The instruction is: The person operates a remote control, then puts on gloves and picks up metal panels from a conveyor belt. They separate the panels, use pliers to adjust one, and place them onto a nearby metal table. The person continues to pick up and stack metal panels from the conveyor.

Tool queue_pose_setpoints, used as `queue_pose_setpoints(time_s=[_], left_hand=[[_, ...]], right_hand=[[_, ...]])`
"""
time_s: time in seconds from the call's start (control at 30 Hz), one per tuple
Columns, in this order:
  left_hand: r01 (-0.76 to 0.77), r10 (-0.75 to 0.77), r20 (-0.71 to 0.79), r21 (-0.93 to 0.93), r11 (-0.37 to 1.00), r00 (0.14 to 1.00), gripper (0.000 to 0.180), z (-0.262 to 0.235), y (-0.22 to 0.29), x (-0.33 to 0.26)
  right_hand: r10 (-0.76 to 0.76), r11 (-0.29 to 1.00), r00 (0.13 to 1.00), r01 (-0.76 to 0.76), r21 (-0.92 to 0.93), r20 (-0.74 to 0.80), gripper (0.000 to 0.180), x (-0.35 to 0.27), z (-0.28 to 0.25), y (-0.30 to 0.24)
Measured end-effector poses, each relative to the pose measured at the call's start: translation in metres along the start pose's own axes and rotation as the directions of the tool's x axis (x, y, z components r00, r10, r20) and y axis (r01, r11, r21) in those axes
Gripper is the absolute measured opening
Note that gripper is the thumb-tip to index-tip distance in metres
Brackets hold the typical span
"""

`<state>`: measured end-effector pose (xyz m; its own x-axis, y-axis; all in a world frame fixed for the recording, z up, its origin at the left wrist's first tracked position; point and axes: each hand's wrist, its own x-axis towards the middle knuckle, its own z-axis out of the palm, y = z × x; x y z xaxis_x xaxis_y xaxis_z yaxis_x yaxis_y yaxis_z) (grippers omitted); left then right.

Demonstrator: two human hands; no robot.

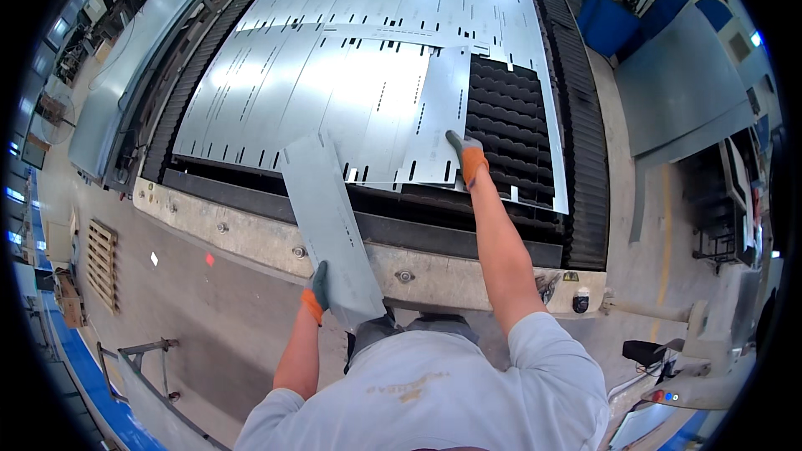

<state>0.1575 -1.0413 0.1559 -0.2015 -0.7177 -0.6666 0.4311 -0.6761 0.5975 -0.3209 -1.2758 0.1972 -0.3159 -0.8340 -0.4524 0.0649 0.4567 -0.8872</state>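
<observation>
My left hand (318, 292), in a grey and orange work glove, grips the left edge of a long sheet-metal strip (330, 221). That strip slants across the machine's front edge, its lower end close to my body. My right hand (470, 154), gloved alike, is closed on the right edge of a second slotted metal strip (441, 108), near its front end. This second strip lies on the cutting bed at a slight angle to the neighbouring cut strips; fingers under its edge are hidden. Around it spreads the large cut metal sheet (334, 100) with rows of slots.
Dark wavy support slats (501, 117) are exposed right of the second strip, bordered by a thin metal frame (561, 184). The machine's front rail (443, 280) has bolts. A wooden pallet (102, 263) and a metal frame stand (138, 359) are at left. Sheet metal (685, 83) leans at right.
</observation>
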Motion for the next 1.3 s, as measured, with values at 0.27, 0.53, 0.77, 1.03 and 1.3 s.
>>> queue_pose_setpoints(time_s=[0.27, 0.53, 0.77, 1.03, 1.3], left_hand=[[0.088, -0.086, 0.057, -0.028, 0.996, 0.995, 0.071, 0.005, 0.002, 0.02], [0.139, -0.128, 0.123, -0.079, 0.987, 0.984, 0.073, -0.008, -0.01, 0.035], [0.103, -0.104, 0.114, 0.015, 0.995, 0.988, 0.074, 0.02, 0.004, 0.034], [0.067, -0.068, 0.046, 0.014, 0.998, 0.997, 0.069, -0.004, -0.01, 0.032], [0.089, -0.088, 0.039, -0.02, 0.996, 0.995, 0.074, 0.004, -0.002, 0.028]], right_hand=[[-0.006, 0.667, 0.996, 0.068, -0.742, 0.086, 0.063, 0.041, -0.073, 0.074], [-0.269, 0.71, 0.96, 0.143, -0.69, -0.077, 0.051, -0.015, -0.015, -0.068], [0.052, 0.077, 0.988, 0.138, -0.987, 0.143, 0.066, 0.054, -0.086, 0.089], [-0.296, 0.403, 0.929, 0.331, -0.853, 0.221, 0.041, 0.024, -0.036, 0.009], [-0.101, 0.987, 0.994, 0.096, -0.131, -0.032, 0.041, 0.001, -0.024, 0.001]])
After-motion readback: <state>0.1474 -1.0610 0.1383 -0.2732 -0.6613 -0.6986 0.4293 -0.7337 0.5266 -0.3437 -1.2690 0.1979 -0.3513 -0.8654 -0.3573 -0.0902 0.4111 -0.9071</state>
